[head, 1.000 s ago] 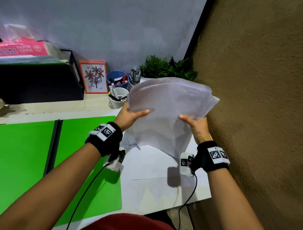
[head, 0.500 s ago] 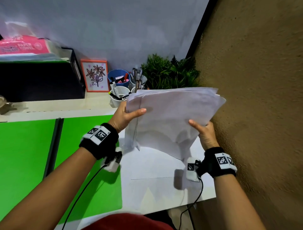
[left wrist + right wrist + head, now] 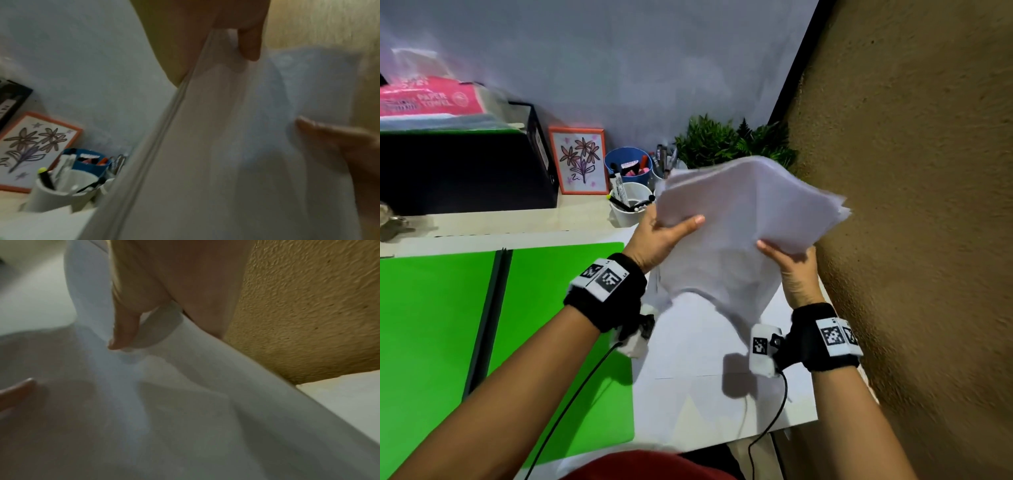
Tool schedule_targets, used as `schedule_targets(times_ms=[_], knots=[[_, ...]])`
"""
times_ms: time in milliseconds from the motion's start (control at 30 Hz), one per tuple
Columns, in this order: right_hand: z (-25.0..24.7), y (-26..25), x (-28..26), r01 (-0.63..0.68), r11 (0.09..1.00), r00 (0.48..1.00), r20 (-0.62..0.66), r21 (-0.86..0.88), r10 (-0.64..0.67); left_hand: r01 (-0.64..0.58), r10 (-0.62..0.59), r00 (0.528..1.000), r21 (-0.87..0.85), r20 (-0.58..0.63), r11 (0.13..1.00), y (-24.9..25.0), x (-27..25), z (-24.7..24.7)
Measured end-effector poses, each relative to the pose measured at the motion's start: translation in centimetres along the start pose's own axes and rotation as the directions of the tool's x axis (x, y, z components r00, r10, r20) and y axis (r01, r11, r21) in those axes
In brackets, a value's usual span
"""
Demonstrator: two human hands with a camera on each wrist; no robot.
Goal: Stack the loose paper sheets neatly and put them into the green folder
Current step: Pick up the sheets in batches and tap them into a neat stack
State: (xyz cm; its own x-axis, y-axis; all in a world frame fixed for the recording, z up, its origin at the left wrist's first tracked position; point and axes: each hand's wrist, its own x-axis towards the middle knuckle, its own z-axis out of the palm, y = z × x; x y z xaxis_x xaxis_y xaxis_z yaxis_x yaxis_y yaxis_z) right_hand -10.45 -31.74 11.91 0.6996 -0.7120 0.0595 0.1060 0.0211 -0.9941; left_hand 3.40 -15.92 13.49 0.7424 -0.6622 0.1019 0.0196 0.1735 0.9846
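Observation:
Both hands hold a stack of white paper sheets (image 3: pixel 743 219) upright in the air above the desk's right half. My left hand (image 3: pixel 664 236) grips the stack's left edge, thumb on the near face. At the right edge, my right hand (image 3: pixel 791 267) pinches the sheets with its thumb in front. The sheets (image 3: pixel 216 146) bow and sag between the two grips, and their edges (image 3: pixel 185 386) are not flush. The green folder (image 3: pixel 551 325) lies open and flat on the desk at the left. More white sheets (image 3: pixel 695 349) lie on the desk under the raised stack.
A white cup of pens (image 3: pixel 630 205), a blue pen pot (image 3: pixel 628 168) and a framed flower drawing (image 3: pixel 578 161) stand at the back. A green plant (image 3: pixel 729 144) sits in the corner. A black box (image 3: pixel 462 171) carries a pink paper-towel pack (image 3: pixel 428 99). A brown textured wall (image 3: pixel 911 205) runs along the right.
The stack has bowed again, its top edge curling away from me. Both hands stay on its side edges, and the right hand has risen a little.

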Motion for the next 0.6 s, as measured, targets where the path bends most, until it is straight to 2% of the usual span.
schedule_targets(times_ms=[100,267,367,433,533,600], knots=[[-0.4,-0.6,0.2,0.069,0.995,0.997,-0.045,0.078,-0.066,-0.115,0.114,0.993,-0.025,-0.023,0.993,1.5,0.1,-0.9],[-0.6,0.5,-0.1,-0.018,0.996,1.000,-0.013,0.092,0.019,-0.109,0.109,0.993,0.002,0.053,0.994,0.4,-0.5,-2.0],[-1.0,1.6,-0.1,-0.096,0.994,0.995,-0.019,0.047,0.097,-0.073,0.072,0.997,0.037,0.023,0.997,-1.4,-0.4,-2.6],[-0.7,2.5,0.0,-0.133,0.991,0.991,-0.029,0.002,0.133,0.014,-0.016,0.999,0.051,0.028,0.999,-3.0,-0.5,-2.8],[0.4,3.5,0.2,-0.170,0.984,0.984,-0.060,-0.057,0.166,0.150,-0.160,0.982,0.097,0.103,0.984,-4.7,-0.7,-2.0],[0.5,3.5,0.3,-0.165,0.984,0.982,-0.104,-0.059,0.159,0.146,-0.152,0.987,0.109,0.051,0.983,-4.9,-0.4,-1.9]])
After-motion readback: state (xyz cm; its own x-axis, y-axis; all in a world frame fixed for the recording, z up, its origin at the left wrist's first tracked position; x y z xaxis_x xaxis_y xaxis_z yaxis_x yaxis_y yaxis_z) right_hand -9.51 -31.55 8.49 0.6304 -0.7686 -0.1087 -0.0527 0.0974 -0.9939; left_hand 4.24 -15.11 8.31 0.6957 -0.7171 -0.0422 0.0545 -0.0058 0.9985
